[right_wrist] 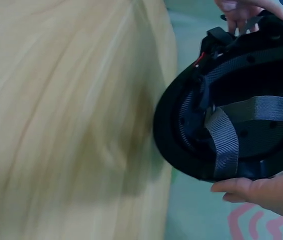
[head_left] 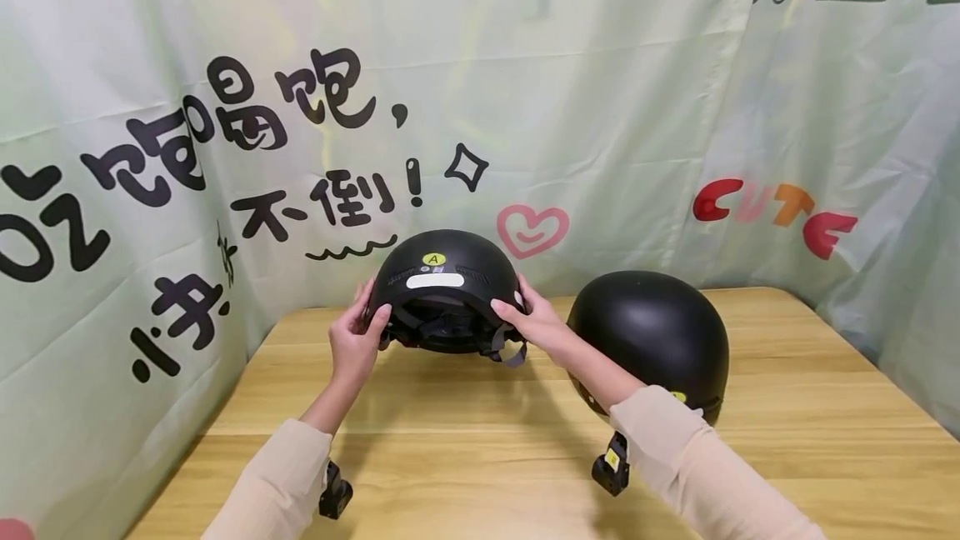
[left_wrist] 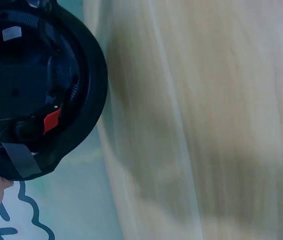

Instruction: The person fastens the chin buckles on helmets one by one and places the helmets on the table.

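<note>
A black helmet (head_left: 450, 252) with a yellow "A" sticker and a white label is held up over the far part of the table, its underside tilted toward me. My left hand (head_left: 356, 336) grips its left rim, thumb in front. On the opposite rim my right hand (head_left: 536, 319) holds it the same way. The right wrist view shows the dark lining and grey chin straps (right_wrist: 226, 142) inside. In the left wrist view a red buckle tab (left_wrist: 51, 120) shows near the rim. Both wrists carry small black cameras.
A second black helmet (head_left: 648, 332) sits on the right of the wooden table (head_left: 450, 465), partly behind my right forearm. Pale green printed cloth (head_left: 600, 107) hangs close behind the table and along its sides.
</note>
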